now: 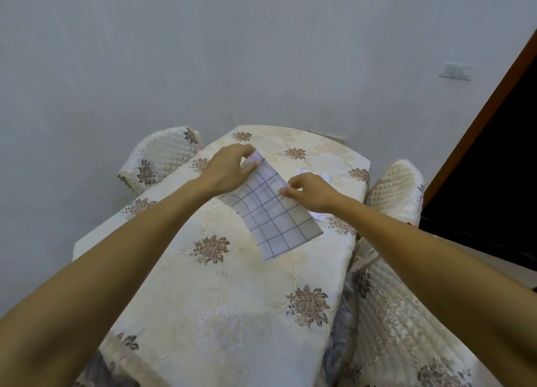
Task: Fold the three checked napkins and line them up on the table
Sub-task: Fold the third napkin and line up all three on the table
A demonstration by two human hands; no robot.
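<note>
A white napkin with thin blue checks [271, 215] lies folded into a long strip, slanting across the far half of the table [226, 299]. My left hand [229, 167] pinches its far corner between thumb and fingers. My right hand [309, 192] pinches the strip's right edge near the middle. More white napkin cloth [315, 174] shows just beyond my right hand and again under my right wrist; most of it is hidden by the hand.
The table wears a cream cloth with brown flower motifs. Quilted chair backs stand at the far left [158, 157] and at the right [395, 192]. A plain wall is close behind; a dark doorway [494, 168] opens on the right.
</note>
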